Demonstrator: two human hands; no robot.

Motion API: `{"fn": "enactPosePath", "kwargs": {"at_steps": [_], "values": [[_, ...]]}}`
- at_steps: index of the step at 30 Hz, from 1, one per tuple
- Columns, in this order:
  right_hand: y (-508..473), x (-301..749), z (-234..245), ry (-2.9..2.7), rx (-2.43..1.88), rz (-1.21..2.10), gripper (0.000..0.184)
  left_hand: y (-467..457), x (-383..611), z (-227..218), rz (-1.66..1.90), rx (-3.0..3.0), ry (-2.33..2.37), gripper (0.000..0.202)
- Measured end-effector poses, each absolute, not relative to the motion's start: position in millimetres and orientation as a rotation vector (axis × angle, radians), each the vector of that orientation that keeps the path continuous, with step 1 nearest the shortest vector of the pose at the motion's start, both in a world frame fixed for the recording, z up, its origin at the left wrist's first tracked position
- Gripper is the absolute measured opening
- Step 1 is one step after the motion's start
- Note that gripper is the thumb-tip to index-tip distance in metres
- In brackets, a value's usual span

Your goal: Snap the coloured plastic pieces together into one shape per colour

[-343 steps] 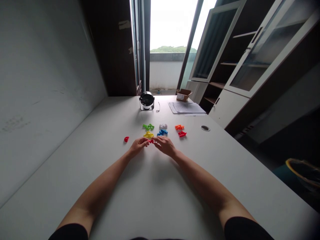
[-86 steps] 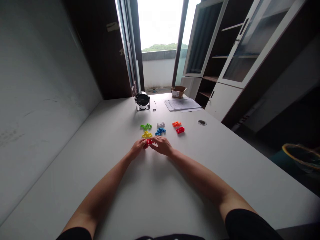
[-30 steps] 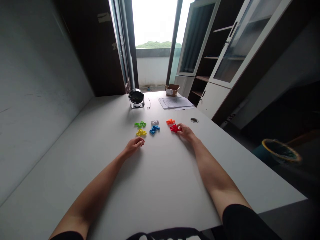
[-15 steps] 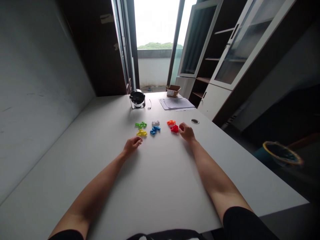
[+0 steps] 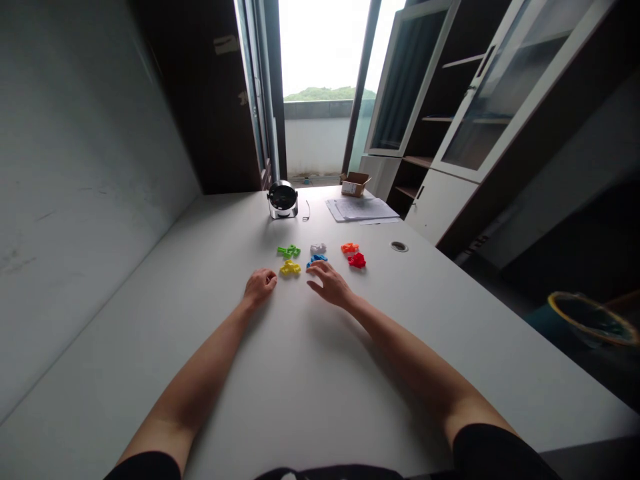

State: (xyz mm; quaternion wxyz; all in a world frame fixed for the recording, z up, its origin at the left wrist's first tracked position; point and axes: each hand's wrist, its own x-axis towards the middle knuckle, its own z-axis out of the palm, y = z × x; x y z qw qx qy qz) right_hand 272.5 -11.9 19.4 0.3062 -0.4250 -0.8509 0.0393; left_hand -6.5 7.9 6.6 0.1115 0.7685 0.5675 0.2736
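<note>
My right hand (image 5: 330,285) reaches in over the near side of a blue pile of small plastic pieces (image 5: 319,258) and hides part of it. Its thumb stands apart from the fingers, and nothing shows between them. Resting on the table, my left hand (image 5: 260,285) has its fingers curled in, with nothing visible in them. Just right of it lies a yellow pile (image 5: 290,268), apart from the fingers. Green pieces (image 5: 289,251) lie behind the yellow ones, white pieces (image 5: 318,248) behind the blue. On the right, an orange pile (image 5: 350,247) sits behind a red one (image 5: 357,261).
Farther back on the white table (image 5: 295,373) stand a black round device on a bracket (image 5: 283,199), a thin bent wire (image 5: 307,211), paper sheets (image 5: 363,209) and an open cardboard box (image 5: 355,184). A round cable hole (image 5: 399,247) is at the right.
My right hand has left the red pile and moved left to the blue pile, its fingers opening. My left hand has drawn back slightly from the yellow pile. The view has shifted a little.
</note>
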Motion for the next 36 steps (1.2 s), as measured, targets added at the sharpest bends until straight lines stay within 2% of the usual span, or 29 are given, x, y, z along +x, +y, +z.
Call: {"fn": "enactPosePath", "kwargs": {"at_steps": [4, 10, 12, 15, 19, 22, 27, 36], "values": [[-25.0, 251.7, 3.6, -2.442, -1.033, 0.143, 0.043, 4.3, -1.8, 8.8, 0.756, 2.294, 1.672, 0.019], [-25.1, 252.4, 4.4, -2.548, -1.061, 0.161, 0.045, -1.3, 0.1, 11.7, 0.639, 2.387, 1.679, 0.017], [-25.7, 252.4, 6.3, -2.567, -1.074, 0.169, 0.047, -8.1, -4.8, 12.5, 0.591, 2.456, 1.623, 0.023], [-29.5, 252.0, 6.9, -2.604, -1.11, 0.192, 0.053, -23.0, -14.5, 11.4, 0.509, 2.572, 1.507, 0.044], [-37.7, 251.4, 7.1, -2.66, -1.211, 0.239, 0.07, -37.2, -23.2, 6.9, 0.323, 2.635, 1.444, 0.072], [-42.2, 252.7, 9.5, -2.712, -1.245, 0.294, 0.08, -38.5, -24.4, 6.0, 0.16, 2.626, 1.416, 0.084], [-44.2, 257.8, 12.6, -2.774, -1.206, 0.363, 0.087, -35.3, -23.1, 9.9, 0.05, 2.625, 1.347, 0.089], [-47.7, 256.6, 11.4, -2.755, -1.24, 0.341, 0.088, -35.1, -20.8, 7.2, 0.081, 2.614, 1.353, 0.089]]}}
